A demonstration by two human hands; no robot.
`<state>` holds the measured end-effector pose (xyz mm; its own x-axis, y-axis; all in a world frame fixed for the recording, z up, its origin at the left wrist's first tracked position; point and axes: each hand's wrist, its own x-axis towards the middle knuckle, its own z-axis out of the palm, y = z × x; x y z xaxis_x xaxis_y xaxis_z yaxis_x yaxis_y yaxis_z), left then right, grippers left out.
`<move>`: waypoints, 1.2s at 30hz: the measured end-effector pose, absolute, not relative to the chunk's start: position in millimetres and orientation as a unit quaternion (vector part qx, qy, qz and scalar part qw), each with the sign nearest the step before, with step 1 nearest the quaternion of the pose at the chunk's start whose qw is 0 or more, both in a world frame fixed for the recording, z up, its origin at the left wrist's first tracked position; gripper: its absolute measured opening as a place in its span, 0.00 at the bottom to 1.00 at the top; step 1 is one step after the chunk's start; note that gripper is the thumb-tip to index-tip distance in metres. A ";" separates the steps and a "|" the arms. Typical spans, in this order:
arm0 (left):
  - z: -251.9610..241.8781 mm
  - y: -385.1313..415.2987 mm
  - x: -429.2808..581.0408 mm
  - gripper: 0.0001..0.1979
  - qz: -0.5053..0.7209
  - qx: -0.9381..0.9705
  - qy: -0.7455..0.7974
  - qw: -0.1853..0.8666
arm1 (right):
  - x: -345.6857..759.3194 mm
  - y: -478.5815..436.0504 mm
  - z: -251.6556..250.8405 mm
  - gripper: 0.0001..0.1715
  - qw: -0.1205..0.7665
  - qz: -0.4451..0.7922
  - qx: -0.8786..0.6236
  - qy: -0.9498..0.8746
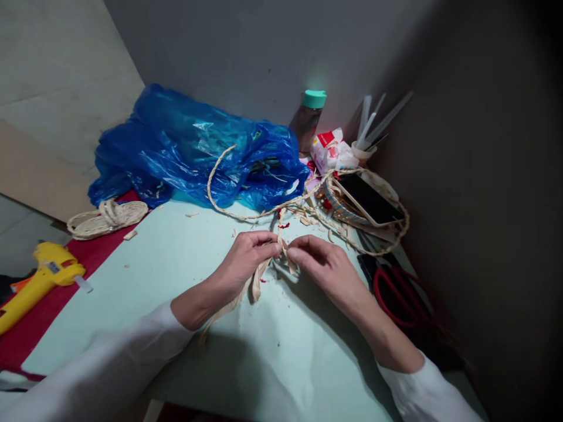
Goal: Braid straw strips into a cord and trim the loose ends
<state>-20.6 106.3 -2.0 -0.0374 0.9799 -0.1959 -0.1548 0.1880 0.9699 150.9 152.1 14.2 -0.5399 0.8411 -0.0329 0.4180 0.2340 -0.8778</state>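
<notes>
The left hand (246, 253), in front of the blue plastic bag (193, 146), was pinched on the working end of a braided cord (246, 218); the right hand (328, 264), just beside it, was closed at the fingertips on the pale strands (256, 287), which hung below. The cord's finished length looped across the bag's front and out to its right. Beneath lay a pale green tabletop (145, 275), littered with fibre scraps near the bag's front edge. Right of the bag stood a bottle (304, 126), a tissue packet (333, 153) and a cup (364, 151) of translucent sticks; nearer lay a dark-screened phone (372, 199) and red-handled scissors (396, 296). Left and forward of the bag, a woven piece (108, 220) and a yellow glue gun (50, 269) rested by a red strip (53, 310). Behind the bag rose a grey wall (246, 53); left of it showed a pale tiled surface (57, 53).
</notes>
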 end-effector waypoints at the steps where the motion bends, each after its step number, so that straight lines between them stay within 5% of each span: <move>1: -1.8 106.6 -20.0 0.05 0.499 0.401 0.520 0.565 | 149.1 150.2 14.0 0.16 0.228 0.417 -0.427 -0.769; 5: 1.4 106.8 -18.1 0.05 0.486 0.414 0.538 0.551 | 145.7 145.6 9.5 0.15 0.205 0.300 -0.411 -0.836; 10: 6.1 105.4 -18.0 0.06 0.451 0.438 0.572 0.528 | 148.9 145.3 9.8 0.17 0.204 0.298 -0.439 -0.823; 23: 2.2 118.3 -29.0 0.06 0.461 0.329 0.507 0.650 | 152.4 161.9 5.6 0.21 0.255 0.513 -0.425 -0.701; 29: 6.7 120.1 -33.4 0.02 0.499 0.234 0.401 0.731 | 151.3 157.9 8.6 0.18 0.404 0.578 -0.414 -0.576; 32: 3.7 118.9 -30.6 0.03 0.542 0.201 0.364 0.730 | 140.5 143.8 9.8 0.15 0.371 0.650 -0.390 -0.536; 36: -2.8 118.2 -27.0 0.07 0.575 0.178 0.336 0.724 | 114.3 120.5 4.6 0.27 0.319 0.700 -0.324 -0.551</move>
